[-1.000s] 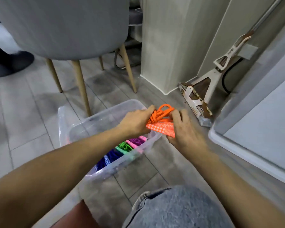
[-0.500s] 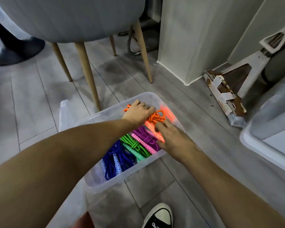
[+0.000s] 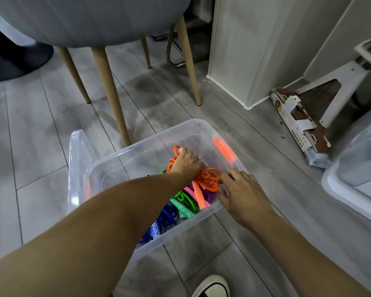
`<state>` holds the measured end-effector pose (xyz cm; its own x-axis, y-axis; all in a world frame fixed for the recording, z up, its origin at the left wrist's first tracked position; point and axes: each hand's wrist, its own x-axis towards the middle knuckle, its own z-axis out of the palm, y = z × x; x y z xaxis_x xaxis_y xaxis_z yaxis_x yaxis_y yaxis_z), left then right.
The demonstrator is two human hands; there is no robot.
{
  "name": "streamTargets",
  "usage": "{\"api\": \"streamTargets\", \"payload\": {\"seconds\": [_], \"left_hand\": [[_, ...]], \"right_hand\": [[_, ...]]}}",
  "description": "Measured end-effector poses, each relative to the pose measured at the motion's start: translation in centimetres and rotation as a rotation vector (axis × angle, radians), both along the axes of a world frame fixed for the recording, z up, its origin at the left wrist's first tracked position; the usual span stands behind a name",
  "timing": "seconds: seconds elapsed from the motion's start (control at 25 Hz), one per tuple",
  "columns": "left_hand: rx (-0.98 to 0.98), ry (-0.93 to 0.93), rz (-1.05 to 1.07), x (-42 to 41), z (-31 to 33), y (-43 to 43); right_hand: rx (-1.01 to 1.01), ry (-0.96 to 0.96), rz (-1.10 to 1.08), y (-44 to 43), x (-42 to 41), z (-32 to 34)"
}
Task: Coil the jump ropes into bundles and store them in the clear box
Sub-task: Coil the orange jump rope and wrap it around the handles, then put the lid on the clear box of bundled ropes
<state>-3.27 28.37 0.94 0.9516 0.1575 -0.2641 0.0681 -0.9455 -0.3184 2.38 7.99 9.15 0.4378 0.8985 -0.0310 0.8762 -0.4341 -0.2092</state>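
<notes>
The clear box (image 3: 137, 150) stands on the grey floor in front of me. Inside it lie coiled jump ropes: blue (image 3: 161, 221), green (image 3: 183, 202) and purple (image 3: 211, 195) bundles side by side. The orange jump rope (image 3: 209, 179) lies across them at the far right end. My left hand (image 3: 187, 165) reaches into the box and grips the orange bundle from above, fingers curled over it. My right hand (image 3: 242, 196) is at the box's right rim, its spread fingertips touching the orange loops.
A grey chair on wooden legs (image 3: 110, 93) stands just behind the box. A white pillar (image 3: 244, 50) and a flat mop (image 3: 304, 125) are at the back right. A white bin (image 3: 351, 189) sits on the right, and my shoe (image 3: 212, 286) is below.
Both hands have brought the orange bundle from above the box's right rim down into the box, onto the other ropes. The view has tipped downward.
</notes>
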Motion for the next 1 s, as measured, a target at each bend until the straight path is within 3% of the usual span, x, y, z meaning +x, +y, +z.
{"api": "streamTargets", "payload": {"seconds": [0.16, 0.4, 0.52, 0.76, 1.0], "left_hand": [[-0.031, 0.142, -0.121, -0.8, -1.5, -1.4], [-0.093, -0.086, -0.060, 1.5, 0.2, -0.5], [-0.128, 0.050, 0.060, 2.1, -2.0, -1.6], [-0.050, 0.363, 0.063, 1.8, -3.2, -2.8], [-0.085, 0.137, 0.044, 0.7, -0.9, -2.4]], "right_hand": [[0.000, 0.000, 0.003, -0.4, -0.4, -0.1], [0.029, -0.022, -0.004, -0.7, 0.1, -0.7], [0.051, -0.049, 0.021, -0.6, 0.4, -1.1], [0.120, -0.147, -0.025, 0.1, 0.4, -3.1], [0.146, -0.189, -0.014, 0.2, 0.1, -2.9]]}}
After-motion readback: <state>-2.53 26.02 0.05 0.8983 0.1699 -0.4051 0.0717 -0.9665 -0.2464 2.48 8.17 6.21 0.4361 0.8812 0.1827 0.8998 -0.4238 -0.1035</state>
